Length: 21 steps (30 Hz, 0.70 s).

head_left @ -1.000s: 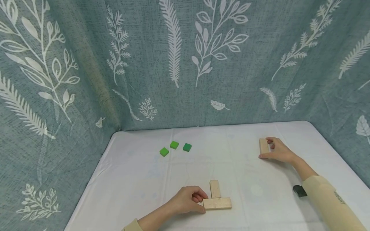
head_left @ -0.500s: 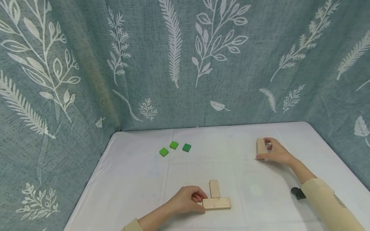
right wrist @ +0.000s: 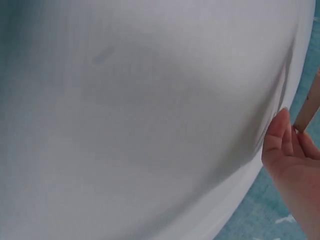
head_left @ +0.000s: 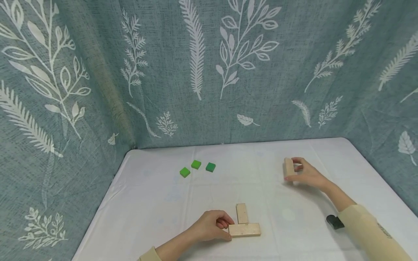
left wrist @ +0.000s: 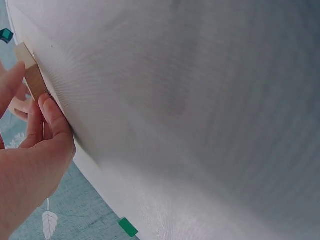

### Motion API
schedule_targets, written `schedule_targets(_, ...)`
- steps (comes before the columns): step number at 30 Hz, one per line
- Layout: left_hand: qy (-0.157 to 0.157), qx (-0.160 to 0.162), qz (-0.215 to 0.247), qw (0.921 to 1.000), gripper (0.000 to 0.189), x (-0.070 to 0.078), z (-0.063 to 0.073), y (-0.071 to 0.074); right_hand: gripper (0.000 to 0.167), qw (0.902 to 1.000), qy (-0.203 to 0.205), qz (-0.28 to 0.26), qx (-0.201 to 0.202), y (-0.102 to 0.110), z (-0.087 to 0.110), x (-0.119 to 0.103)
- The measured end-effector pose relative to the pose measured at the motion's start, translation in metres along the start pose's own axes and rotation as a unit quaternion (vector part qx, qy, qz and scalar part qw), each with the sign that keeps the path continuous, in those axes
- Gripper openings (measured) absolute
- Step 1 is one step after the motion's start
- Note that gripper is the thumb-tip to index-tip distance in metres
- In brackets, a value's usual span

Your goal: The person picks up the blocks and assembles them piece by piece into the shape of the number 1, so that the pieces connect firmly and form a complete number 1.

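Note:
In the head view my left hand (head_left: 213, 225) holds the left end of a pale wooden block (head_left: 245, 230) lying crosswise on the white tablecloth. A second wooden block (head_left: 242, 213) lies behind it, its near end against the first one's long side, so the two form an upside-down T. Farther back on the right, my right hand (head_left: 307, 174) grips a third wooden block (head_left: 289, 168) by its ends, between thumb and fingers. The left wrist view shows the fingers on the held block (left wrist: 34, 80). At the right wrist view's edge, that hand's block (right wrist: 309, 107) is partly cut off.
Two light green square tiles (head_left: 185, 172) and one darker green tile (head_left: 210, 167) lie at the back left of the table (head_left: 156, 203). A black device (head_left: 334, 222) shows beside the right sleeve. A leaf-patterned curtain (head_left: 209, 119) stands behind and at both sides.
My right hand has moved left across the back of the table with its wooden block. The left hand stays at the front block, and the green tiles have not moved.

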<state>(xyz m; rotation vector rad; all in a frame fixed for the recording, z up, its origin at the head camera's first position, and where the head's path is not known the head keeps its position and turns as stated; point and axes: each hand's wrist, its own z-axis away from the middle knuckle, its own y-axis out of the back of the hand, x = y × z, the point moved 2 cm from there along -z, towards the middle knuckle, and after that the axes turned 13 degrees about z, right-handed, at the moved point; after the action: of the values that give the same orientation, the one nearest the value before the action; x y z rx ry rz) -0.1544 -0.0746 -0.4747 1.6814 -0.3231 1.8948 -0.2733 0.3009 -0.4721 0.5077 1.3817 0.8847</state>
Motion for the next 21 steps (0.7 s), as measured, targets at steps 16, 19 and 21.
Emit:
schedule_targets(16, 0.005, 0.000, 0.005, 1.0000, 0.029, -0.001, 0.000, 0.000, 0.096, 0.9983, 0.021, -0.054, -0.012, -0.019, 0.002, -0.027)
schedule_targets(19, 0.004, 0.000, 0.005, 1.0000, 0.029, -0.001, 0.000, 0.000, 0.096, 0.9976, 0.022, -0.064, -0.016, -0.023, 0.002, -0.032)
schedule_targets(21, 0.005, 0.000, 0.005, 1.0000, 0.029, -0.001, 0.000, 0.000, 0.096, 0.9972, 0.022, -0.070, -0.017, -0.025, 0.003, -0.036)
